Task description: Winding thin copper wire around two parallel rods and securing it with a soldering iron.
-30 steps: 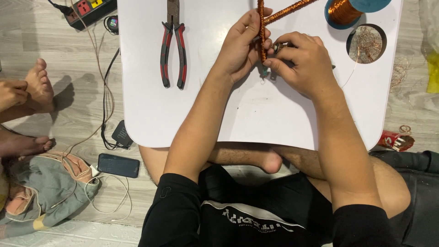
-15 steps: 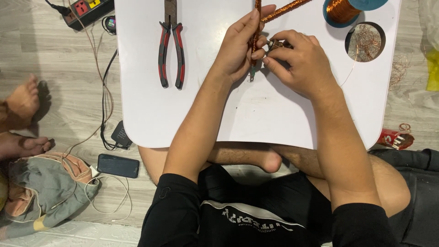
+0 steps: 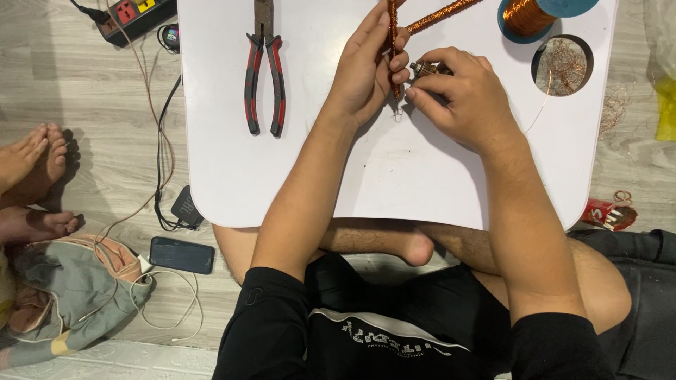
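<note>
Copper-wound rod (image 3: 392, 42) is being pinched upright by the left hand (image 3: 366, 70), fingers pressed together around its lower part, tip resting near the white table (image 3: 422, 183). Right hand (image 3: 465, 98) is closing thumb and forefinger on a small dark metal part (image 3: 426, 69) just right of the rod, nearly touching the left fingertips; what exactly the part is, cannot tell, mostly hidden. Thin copper wire (image 3: 539, 112) is trailing off to the right of the right hand, toward the round hole (image 3: 562, 65) holding scrap wire. Second wound rod (image 3: 440, 15) is lying just above the grip, angled. Copper spool (image 3: 524, 15) with teal flanges is sitting further up-right. Red-black pliers (image 3: 264, 70) are lying well left of the left hand, untouched.

Judgement: winding or seating wire at the junction. Doing it well likely means keeping the rod steady, keeping the fine wire taut without kinking, and keeping both pinches close together so turns are laying tight.

Off the table: power strip (image 3: 137, 15), phone (image 3: 182, 255), another person's feet (image 3: 32, 169) on the floor, far left.
</note>
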